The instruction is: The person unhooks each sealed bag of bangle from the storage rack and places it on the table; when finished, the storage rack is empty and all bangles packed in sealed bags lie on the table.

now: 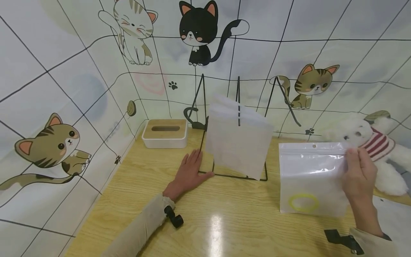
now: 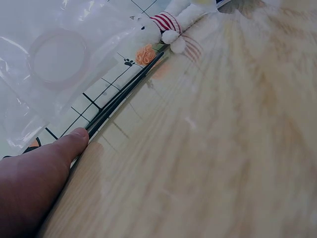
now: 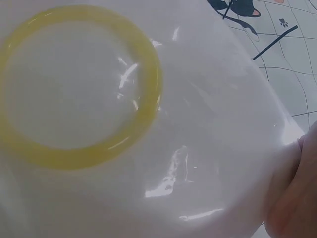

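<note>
My right hand (image 1: 361, 175) pinches the right edge of a clear zip bag (image 1: 311, 171), held upright over the table. A yellow ring (image 3: 148, 84), bangle-like, lies inside it near the bottom. Left of it stands a black wire rack (image 1: 231, 175) with clear bags (image 1: 239, 142) hanging from its middle hook. One hanging bag has a pale ring (image 2: 34, 54) in it, seen in the left wrist view. My left hand (image 1: 189, 171) rests with fingers spread at the rack's left base corner, the thumb along the base wire.
A white tissue box (image 1: 163, 142) with a wooden lid is behind the left hand. At right, a white plush toy (image 1: 390, 175) in a striped top sits by the wall, with a white sheet (image 1: 393, 221) in front. A cat-patterned tiled wall (image 1: 257, 53) backs the wooden table (image 1: 192, 235).
</note>
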